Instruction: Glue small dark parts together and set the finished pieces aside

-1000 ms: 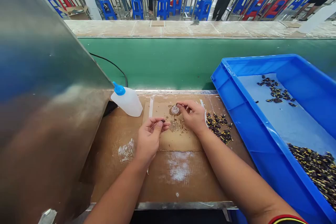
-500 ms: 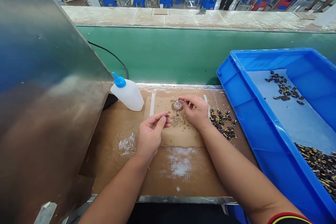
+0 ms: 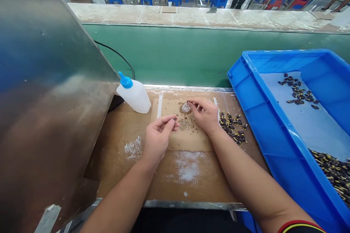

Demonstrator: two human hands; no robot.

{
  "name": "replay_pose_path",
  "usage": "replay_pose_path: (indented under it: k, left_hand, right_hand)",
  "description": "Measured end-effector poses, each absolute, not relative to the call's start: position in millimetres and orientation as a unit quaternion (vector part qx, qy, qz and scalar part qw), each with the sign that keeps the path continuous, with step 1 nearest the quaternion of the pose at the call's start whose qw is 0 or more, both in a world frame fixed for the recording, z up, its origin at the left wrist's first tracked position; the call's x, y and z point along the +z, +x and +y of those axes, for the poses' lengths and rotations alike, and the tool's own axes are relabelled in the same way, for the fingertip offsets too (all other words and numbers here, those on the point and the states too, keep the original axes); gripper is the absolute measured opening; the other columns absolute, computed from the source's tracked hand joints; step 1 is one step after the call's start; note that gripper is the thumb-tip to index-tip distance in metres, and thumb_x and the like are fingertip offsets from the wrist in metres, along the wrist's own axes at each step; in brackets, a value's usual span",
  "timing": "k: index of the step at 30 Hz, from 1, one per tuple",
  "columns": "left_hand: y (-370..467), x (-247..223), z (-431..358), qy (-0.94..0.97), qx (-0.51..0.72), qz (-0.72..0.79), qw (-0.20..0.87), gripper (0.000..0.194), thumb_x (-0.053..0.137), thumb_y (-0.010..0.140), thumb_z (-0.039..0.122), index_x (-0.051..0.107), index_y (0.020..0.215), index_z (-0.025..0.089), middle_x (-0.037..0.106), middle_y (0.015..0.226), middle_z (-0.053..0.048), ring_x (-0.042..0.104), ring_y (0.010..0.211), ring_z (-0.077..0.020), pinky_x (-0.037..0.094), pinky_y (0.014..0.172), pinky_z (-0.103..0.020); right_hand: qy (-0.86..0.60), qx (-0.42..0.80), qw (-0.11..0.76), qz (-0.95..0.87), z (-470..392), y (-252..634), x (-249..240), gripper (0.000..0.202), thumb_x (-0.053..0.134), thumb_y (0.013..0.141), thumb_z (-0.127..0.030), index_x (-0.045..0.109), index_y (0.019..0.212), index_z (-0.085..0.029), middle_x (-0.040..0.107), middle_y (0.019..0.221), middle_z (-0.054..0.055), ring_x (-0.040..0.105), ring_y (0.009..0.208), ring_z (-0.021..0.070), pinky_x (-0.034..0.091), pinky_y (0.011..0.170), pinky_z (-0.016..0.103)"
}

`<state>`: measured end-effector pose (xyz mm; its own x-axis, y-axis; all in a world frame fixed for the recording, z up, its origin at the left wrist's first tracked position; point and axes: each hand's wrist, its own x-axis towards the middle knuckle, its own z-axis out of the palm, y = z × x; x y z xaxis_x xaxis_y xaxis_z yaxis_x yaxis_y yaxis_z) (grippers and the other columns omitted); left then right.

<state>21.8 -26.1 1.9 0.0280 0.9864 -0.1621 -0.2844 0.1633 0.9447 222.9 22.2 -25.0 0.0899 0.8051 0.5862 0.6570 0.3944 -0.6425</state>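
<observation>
Over the cardboard sheet [image 3: 191, 143], my left hand [image 3: 161, 134] pinches a small dark piece, mostly hidden by the thumb and fingertips. My right hand [image 3: 203, 114] is closed in a pinch at the right edge of a small round clear blob [image 3: 186, 107]; a tiny dark bit shows at its fingertips, too small to make out. Between the hands, wet-looking striped marks [image 3: 185, 124] lie on the cardboard. Just right of my right hand is a loose pile of small black and yellow pieces [image 3: 233, 127].
A white squeeze bottle [image 3: 136, 96] with a blue cap leans at the back left, beside a large metal panel [image 3: 54, 109]. On the right stands a blue crate [image 3: 262, 116] holding many black and yellow pieces. A green wall [image 3: 164, 54] rises behind the bench.
The view has shifted slightly. The dark piece in my left hand is now more covered by my thumb and fingers. My right hand stays beside the round blob.
</observation>
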Motion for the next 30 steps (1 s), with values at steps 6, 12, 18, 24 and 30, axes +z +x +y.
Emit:
replay_pose_path:
  k: [6,12,18,24,30]
  left_hand:
    - [23.1,5.2,-27.0,0.371,0.531,0.460,0.607,0.034,0.087,0.080,0.040,0.080,0.099,0.013,0.078,0.099,-0.014,0.073,0.082,-0.0187,0.059,0.077,-0.028]
    - [21.7,8.5,-22.4,0.309,0.541,0.439,0.647,0.037,0.094,0.071,0.038,0.078,0.093,0.012,0.077,0.097,-0.013,0.072,0.079,-0.0165,0.059,0.076,-0.027]
    - [18.1,8.9,-15.1,0.177,0.532,0.392,0.729,0.041,0.102,0.058,0.030,0.073,0.082,0.013,0.077,0.091,-0.008,0.073,0.081,-0.0129,0.059,0.076,-0.019]
    - [18.6,9.3,-16.1,0.160,0.513,0.383,0.751,0.038,0.098,0.067,0.029,0.068,0.087,0.014,0.078,0.097,-0.009,0.075,0.086,-0.0150,0.061,0.081,-0.022]
    - [18.0,10.0,-16.3,0.168,0.516,0.373,0.752,0.039,0.101,0.061,0.028,0.072,0.084,0.015,0.078,0.095,-0.008,0.075,0.084,-0.0141,0.061,0.079,-0.020]
  right_hand:
    - [-0.548,0.065,0.498,-0.669,22.2,223.5,-27.3,0.014,0.067,0.101,-0.031,0.079,0.104,-0.025,0.079,0.096,0.002,0.067,0.072,0.0161,0.057,0.074,0.034]
    - [-0.556,0.036,0.528,-0.641,11.8,219.9,-11.1,0.014,0.065,0.101,-0.035,0.076,0.102,-0.026,0.078,0.097,0.003,0.065,0.067,0.0158,0.054,0.064,0.034]
    - [-0.540,0.005,0.571,-0.618,0.1,212.4,0.0,0.009,0.067,0.100,-0.033,0.073,0.099,-0.026,0.078,0.101,0.005,0.069,0.079,0.0196,0.054,0.065,0.036]
    - [-0.575,0.024,0.549,-0.605,2.6,213.8,-4.8,0.013,0.069,0.098,-0.035,0.074,0.099,-0.024,0.077,0.096,0.005,0.063,0.069,0.0176,0.053,0.064,0.035]
    - [-0.569,0.111,0.586,-0.566,-4.6,213.0,2.2,0.013,0.071,0.095,-0.032,0.074,0.099,-0.021,0.075,0.093,0.004,0.069,0.076,0.0170,0.058,0.069,0.033]
